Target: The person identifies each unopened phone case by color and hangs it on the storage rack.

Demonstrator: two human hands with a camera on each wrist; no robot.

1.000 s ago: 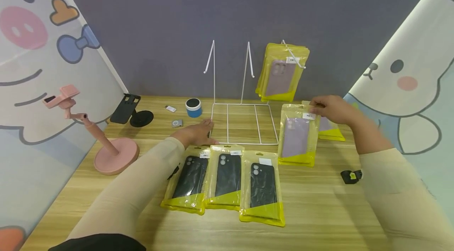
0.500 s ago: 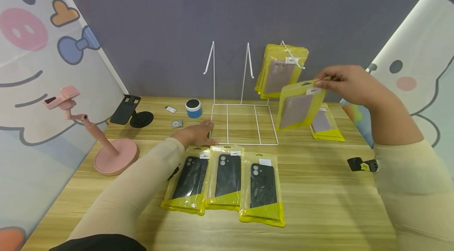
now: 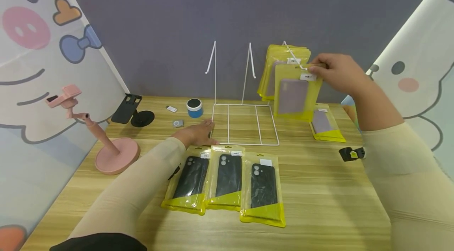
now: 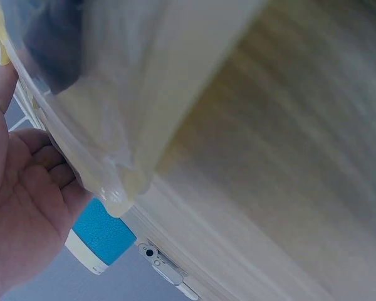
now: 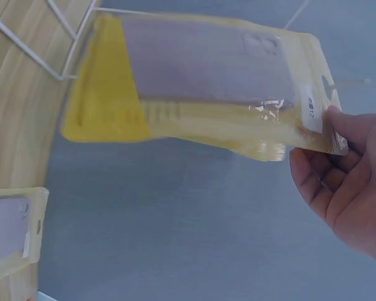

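My right hand (image 3: 337,71) pinches the top corner of a yellow-clear bag with a lilac phone case (image 3: 293,93), upright at the white rack's right hook. In the right wrist view, the hook tip (image 5: 357,81) pokes out at the bag's hang hole (image 5: 328,86). More bagged phone cases (image 3: 267,64) hang behind it on that hook. My left hand (image 3: 196,133) holds the front left corner of the wire rack's base (image 3: 244,144); in the left wrist view its fingers curl behind a bag edge. Three bags with black phone cases (image 3: 228,176) lie in front of the rack.
Another bagged lilac case (image 3: 322,121) lies right of the rack. Two bare hooks (image 3: 211,58) stand left of the loaded one. Further left are a blue jar (image 3: 194,109), small gadgets (image 3: 178,123), a black phone stand (image 3: 142,118) and a pink stand (image 3: 117,156).
My right hand has lifted the bagged lilac case off the table on the right and brought it up to the right hook. The left hand has stayed at the rack corner.
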